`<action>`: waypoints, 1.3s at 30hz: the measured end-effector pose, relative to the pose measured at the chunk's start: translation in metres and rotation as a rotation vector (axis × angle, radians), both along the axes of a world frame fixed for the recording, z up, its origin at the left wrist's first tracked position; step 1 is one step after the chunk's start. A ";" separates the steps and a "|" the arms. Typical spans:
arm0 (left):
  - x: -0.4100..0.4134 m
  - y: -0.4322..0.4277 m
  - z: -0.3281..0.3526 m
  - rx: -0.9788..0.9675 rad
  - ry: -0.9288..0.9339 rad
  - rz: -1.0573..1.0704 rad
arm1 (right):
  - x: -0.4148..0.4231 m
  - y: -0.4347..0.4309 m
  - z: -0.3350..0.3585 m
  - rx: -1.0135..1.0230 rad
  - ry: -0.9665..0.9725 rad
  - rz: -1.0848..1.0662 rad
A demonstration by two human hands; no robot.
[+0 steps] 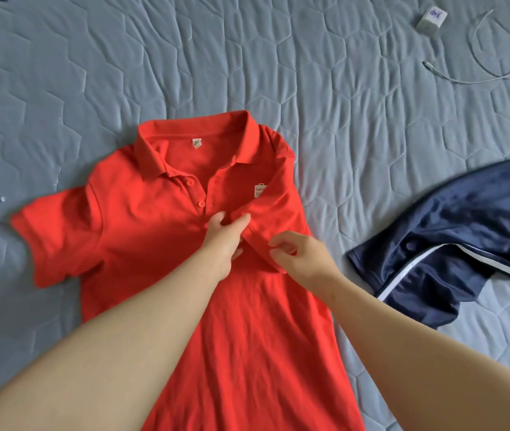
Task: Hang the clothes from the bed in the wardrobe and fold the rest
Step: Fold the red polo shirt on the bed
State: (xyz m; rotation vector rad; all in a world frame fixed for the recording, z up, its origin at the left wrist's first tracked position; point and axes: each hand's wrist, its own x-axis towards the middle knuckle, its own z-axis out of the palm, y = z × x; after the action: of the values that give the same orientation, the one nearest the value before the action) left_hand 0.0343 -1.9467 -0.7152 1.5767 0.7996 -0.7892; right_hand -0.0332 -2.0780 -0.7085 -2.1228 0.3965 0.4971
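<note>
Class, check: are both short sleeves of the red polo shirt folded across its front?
No: one sleeve is folded across the red polo shirt; the other sleeve lies spread on the blue quilted bedcover.

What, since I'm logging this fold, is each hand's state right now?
Left hand: closed, pinching the folded-in sleeve of the red polo shirt.
Right hand: closed, apparently pinching that sleeve's hem.
</note>
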 end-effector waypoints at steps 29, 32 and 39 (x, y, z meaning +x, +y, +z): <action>-0.025 0.017 -0.021 0.322 -0.312 -0.006 | -0.003 0.038 -0.018 0.398 0.300 -1.190; -0.028 0.027 -0.030 0.334 -0.154 -0.029 | -0.006 0.036 -0.019 0.232 0.302 -1.143; -0.031 0.070 -0.021 0.318 -0.111 -0.049 | -0.006 0.049 -0.006 -0.048 0.184 -0.925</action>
State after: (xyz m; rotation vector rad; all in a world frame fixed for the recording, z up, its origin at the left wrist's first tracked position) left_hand 0.0030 -1.8766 -0.7366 1.9118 0.8383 -0.6241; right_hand -0.0397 -2.0290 -0.7146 -1.6901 1.4040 0.1285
